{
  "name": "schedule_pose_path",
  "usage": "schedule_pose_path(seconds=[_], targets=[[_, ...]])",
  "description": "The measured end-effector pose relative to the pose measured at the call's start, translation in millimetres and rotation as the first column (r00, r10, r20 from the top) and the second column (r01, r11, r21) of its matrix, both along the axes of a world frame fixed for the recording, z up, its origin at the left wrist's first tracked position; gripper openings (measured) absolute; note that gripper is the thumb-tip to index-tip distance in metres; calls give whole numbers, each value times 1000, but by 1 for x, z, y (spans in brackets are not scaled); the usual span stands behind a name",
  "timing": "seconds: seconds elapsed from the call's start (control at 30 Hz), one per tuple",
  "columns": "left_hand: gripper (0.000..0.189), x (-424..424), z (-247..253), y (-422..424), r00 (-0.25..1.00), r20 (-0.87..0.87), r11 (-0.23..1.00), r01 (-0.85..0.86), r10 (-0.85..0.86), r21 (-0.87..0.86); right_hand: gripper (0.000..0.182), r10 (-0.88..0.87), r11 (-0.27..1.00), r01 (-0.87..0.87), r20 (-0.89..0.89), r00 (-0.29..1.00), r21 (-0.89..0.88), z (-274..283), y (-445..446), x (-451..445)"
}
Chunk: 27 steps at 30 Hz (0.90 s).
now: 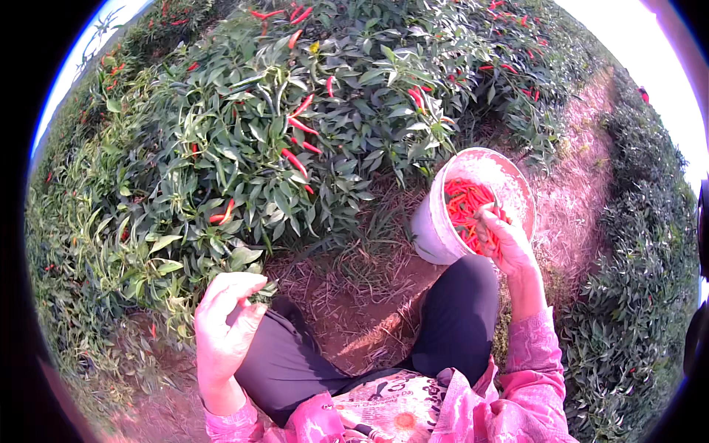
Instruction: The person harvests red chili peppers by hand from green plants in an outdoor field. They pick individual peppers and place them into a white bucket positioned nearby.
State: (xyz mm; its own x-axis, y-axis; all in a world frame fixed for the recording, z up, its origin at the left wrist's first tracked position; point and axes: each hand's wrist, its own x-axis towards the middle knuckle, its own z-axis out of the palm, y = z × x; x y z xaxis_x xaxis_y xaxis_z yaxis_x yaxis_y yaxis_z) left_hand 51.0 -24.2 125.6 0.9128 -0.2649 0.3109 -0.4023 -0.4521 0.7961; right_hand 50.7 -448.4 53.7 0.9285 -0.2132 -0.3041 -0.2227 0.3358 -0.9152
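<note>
My right hand (509, 243) is over the near rim of a white plastic bucket (435, 232), its fingers closed on a few red chili peppers. Inside the bucket lies a pile of red chili peppers (465, 199), partly hidden by that hand. My left hand (227, 326) is held above my left thigh, thumb and fingers apart, with nothing seen in it. Beyond it grows a leafy chili plant (221, 160) bearing ripe red chili peppers (294, 161) and some green ones.
My bent knees (460, 315) frame a patch of bare soil and dry straw (360, 310). A straw-covered path (576, 166) runs along the right, with another row of green plants (637, 260) past it. More chili bushes (83, 232) spread to the left.
</note>
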Motion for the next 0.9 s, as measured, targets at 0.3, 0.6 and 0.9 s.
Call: schedule_pose_path(seconds=[0.3,0.6,0.9], targets=[[40,50,0,-145,882,39,870,453,-469,195,19,679,734,-678,87,729,-42,25,67,7],[8,78,-52,-134,888,210,888,333,-408,318,15,679,712,-695,-157,718,-101,12,103,43],[11,90,-81,-75,959,-49,854,271,-279,445,6,-41,600,120,120,992,-791,-64,-6,85]])
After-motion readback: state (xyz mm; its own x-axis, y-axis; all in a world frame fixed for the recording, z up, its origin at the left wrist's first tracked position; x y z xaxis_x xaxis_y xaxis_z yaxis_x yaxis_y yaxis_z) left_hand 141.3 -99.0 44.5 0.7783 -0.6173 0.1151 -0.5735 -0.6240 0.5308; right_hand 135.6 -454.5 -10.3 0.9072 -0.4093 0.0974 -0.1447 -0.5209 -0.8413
